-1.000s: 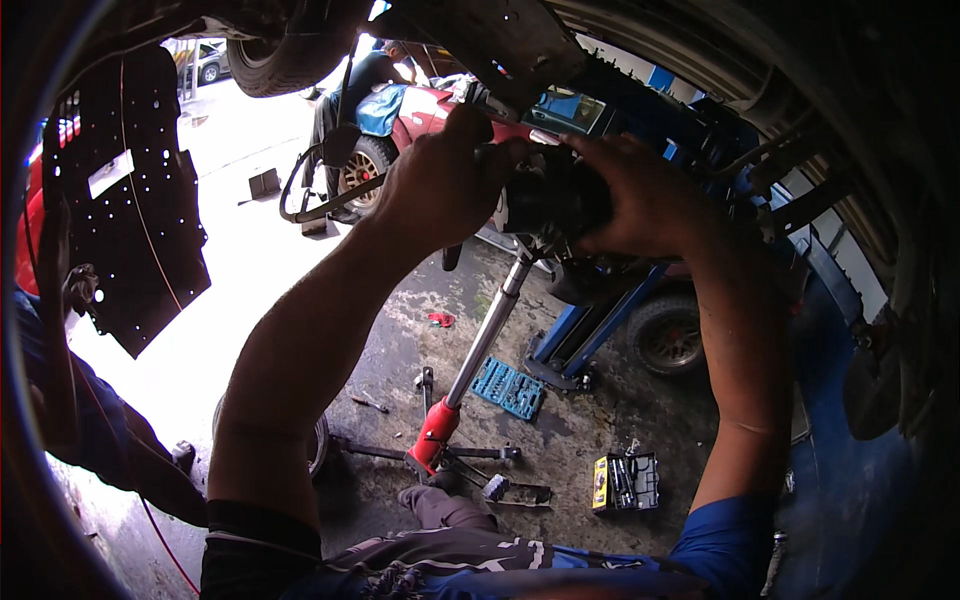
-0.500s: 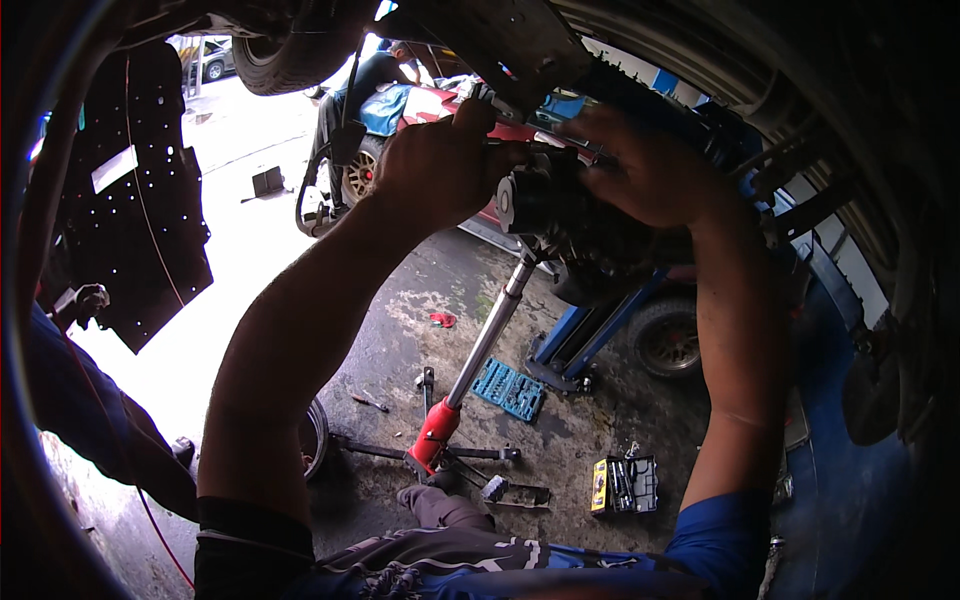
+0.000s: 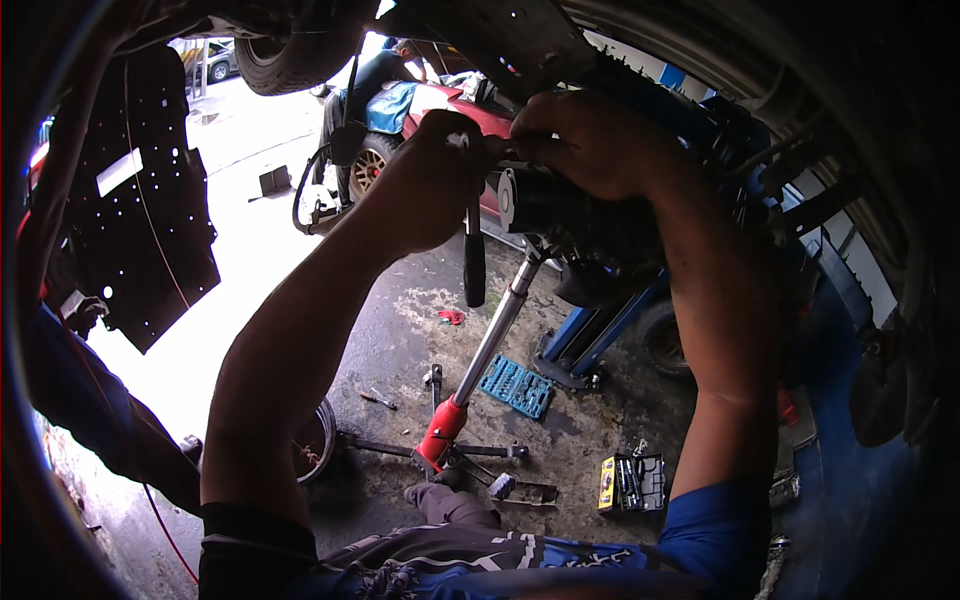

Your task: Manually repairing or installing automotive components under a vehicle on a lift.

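Note:
Overhead, my left hand (image 3: 432,185) is closed round the hidden head of a ratchet (image 3: 475,262); its silver shaft and black grip hang straight down below my fist. My right hand (image 3: 590,145) meets it from the right, thumb and fingertips pinched together on something small and dark that I cannot make out. Just under my right hand is a dark, bulky vehicle part (image 3: 585,220) with a pale round end (image 3: 506,200). A red jack (image 3: 440,430) with a tall chrome ram (image 3: 497,330) stands beneath this part, the ram's top against its underside.
Vehicle underbody (image 3: 500,40) hangs overhead, with a tyre (image 3: 290,60). A teal socket case (image 3: 517,386) and a toolbox (image 3: 632,483) lie on the floor. A blue lift post (image 3: 600,330) stands right. One person (image 3: 370,90) leans over a red car (image 3: 440,105); another's sleeve (image 3: 100,400) shows left.
My right hand has moved left toward my left hand. The ratchet handle now hangs below my left fist, where it did not show before. My view has shifted slightly.

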Tool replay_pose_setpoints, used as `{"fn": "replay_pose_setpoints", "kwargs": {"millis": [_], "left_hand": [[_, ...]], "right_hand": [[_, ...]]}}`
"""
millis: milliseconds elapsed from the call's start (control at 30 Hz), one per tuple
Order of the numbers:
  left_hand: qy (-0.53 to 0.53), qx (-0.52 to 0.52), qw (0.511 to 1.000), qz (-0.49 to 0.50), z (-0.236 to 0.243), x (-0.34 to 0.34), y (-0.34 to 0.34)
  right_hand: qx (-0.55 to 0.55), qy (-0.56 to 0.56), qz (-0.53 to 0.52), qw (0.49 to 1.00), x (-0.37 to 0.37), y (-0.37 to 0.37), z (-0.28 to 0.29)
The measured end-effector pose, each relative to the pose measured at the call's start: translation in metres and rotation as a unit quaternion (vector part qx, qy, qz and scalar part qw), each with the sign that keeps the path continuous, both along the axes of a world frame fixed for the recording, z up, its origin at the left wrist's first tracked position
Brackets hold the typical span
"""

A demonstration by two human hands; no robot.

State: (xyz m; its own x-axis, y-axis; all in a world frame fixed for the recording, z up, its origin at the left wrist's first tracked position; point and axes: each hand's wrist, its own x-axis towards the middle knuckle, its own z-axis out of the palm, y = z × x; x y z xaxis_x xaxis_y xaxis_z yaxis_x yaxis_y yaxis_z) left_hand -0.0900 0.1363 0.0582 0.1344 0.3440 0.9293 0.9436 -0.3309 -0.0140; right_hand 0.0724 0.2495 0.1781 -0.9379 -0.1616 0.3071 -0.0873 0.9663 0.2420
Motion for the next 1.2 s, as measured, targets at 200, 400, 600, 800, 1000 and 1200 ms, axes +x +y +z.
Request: {"fn": "replay_pose_setpoints", "kwargs": {"millis": [200,400,600,800,1000,1200], "left_hand": [[-0.547,-0.224,0.715,-0.372,-0.008,0.013,-0.012],[-0.483,-0.182,0.804,-0.295,0.005,0.008,-0.005],[-0.456,-0.183,0.830,-0.263,0.004,0.013,-0.002],[-0.441,-0.225,0.847,-0.195,0.006,0.018,-0.004],[0.061,-0.101,0.987,0.113,0.007,0.005,0.002],[-0.145,-0.192,0.970,0.036,0.002,0.008,0.008]], "right_hand": [[-0.010,-0.016,-0.067,0.998,0.000,-0.001,-0.001],[-0.053,0.021,-0.033,0.998,0.011,0.024,0.006],[0.029,0.014,-0.133,0.991,0.073,0.015,0.014],[0.157,0.013,-0.153,0.976,0.083,0.002,-0.018],[0.072,-0.028,-0.149,0.986,0.078,-0.006,-0.013],[0.109,-0.007,-0.129,0.986,0.081,0.003,-0.021]]}}
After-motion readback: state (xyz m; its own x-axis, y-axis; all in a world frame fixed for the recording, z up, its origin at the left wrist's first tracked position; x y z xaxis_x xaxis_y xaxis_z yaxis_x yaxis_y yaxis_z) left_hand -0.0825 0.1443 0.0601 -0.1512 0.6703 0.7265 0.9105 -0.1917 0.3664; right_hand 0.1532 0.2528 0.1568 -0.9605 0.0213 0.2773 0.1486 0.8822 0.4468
